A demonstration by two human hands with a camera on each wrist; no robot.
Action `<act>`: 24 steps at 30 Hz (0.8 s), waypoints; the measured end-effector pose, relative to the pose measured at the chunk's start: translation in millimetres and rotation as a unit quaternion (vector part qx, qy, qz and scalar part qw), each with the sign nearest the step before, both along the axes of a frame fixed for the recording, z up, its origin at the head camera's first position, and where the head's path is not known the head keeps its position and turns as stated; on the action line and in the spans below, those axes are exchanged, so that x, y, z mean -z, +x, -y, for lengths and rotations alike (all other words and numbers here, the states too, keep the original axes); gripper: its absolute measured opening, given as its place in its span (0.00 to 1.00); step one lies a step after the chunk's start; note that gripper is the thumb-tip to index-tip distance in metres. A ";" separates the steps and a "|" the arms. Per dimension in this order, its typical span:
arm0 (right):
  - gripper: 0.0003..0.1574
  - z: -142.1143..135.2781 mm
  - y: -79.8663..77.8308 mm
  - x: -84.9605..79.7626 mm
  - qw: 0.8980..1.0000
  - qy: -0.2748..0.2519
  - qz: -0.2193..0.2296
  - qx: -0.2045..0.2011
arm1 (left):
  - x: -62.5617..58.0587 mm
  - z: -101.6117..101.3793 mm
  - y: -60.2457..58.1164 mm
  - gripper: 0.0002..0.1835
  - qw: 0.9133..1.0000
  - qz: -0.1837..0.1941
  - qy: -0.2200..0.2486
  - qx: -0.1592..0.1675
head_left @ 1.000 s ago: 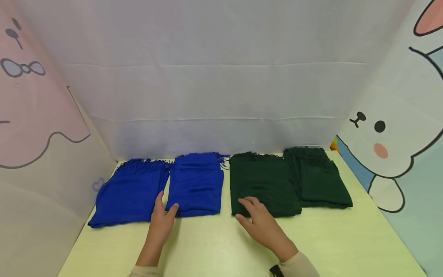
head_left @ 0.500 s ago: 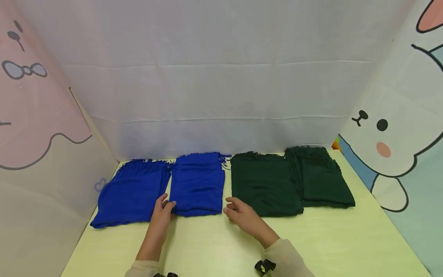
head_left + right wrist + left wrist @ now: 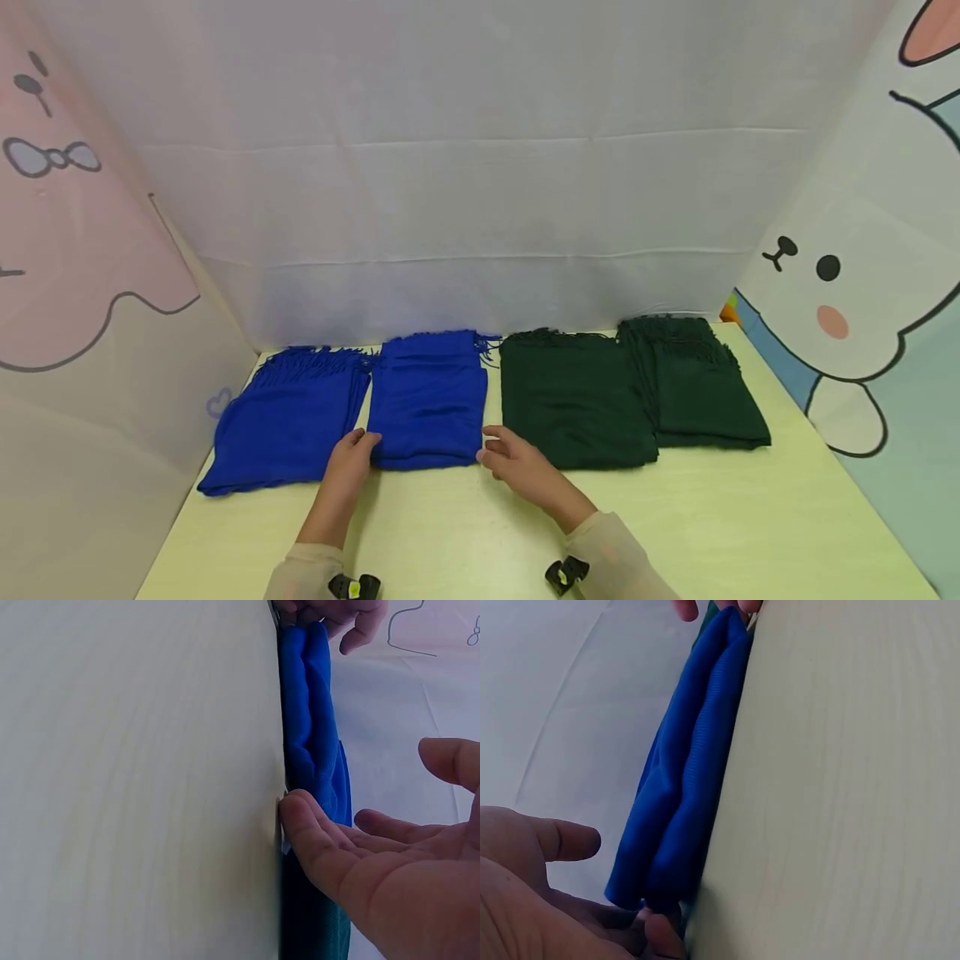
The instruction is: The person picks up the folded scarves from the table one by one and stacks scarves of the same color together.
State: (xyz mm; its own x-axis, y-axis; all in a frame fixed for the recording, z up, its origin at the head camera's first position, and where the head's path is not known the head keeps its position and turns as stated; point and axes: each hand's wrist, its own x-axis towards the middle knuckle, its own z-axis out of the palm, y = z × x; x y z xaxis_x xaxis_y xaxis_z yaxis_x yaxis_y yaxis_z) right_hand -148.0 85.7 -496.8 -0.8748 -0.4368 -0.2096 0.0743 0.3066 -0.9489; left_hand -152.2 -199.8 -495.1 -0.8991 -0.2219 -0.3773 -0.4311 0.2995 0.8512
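A folded blue fringed scarf (image 3: 427,408) lies between both hands. My left hand (image 3: 349,468) is at its near left corner; in the left wrist view the fingers (image 3: 664,936) sit low against the scarf's end, with the thumb raised apart. At the near right corner is my right hand (image 3: 528,477). Its fingers (image 3: 304,817) lie against the scarf's side in the right wrist view, and its thumb stands away from them. Some fingertips of the left hand are hidden behind the cloth.
Another folded blue scarf (image 3: 288,425) lies to the left. Two dark green folded scarves, one nearer the middle (image 3: 573,408) and one at the right (image 3: 697,396), complete the row. The pale table (image 3: 450,533) meets a white curtain (image 3: 480,200) behind.
My right hand has moved left from over the nearer green scarf to the blue scarf's right corner. The left hand has shifted slightly at the left corner. The scarves lie as before.
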 end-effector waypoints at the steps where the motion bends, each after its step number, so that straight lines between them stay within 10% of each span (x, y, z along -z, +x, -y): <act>1: 0.34 0.2 0.1 0.0 1.000 0.002 -0.001 -0.002 | 0.4 0.0 -1.1 0.38 1.000 0.001 0.002 0.002; 13: 0.33 2.0 1.0 5.0 1.000 0.003 -0.010 -0.009 | 3.5 -12.4 -6.4 0.35 0.999 -0.026 0.018 0.009; 24: 0.32 4.8 -6.8 5.5 1.000 -0.015 -0.007 -0.012 | 2.2 -25.1 -13.5 0.33 0.974 -0.052 0.219 -0.033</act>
State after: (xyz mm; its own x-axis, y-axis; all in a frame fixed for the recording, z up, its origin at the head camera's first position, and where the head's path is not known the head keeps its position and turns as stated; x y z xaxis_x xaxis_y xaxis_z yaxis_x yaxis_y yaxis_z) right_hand -154.7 80.9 -502.3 -0.8664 -0.4641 -0.1845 0.0543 0.2797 -0.9586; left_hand -165.8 -174.6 -497.3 -0.9266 -0.1186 -0.3567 -0.3421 -0.1273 0.9310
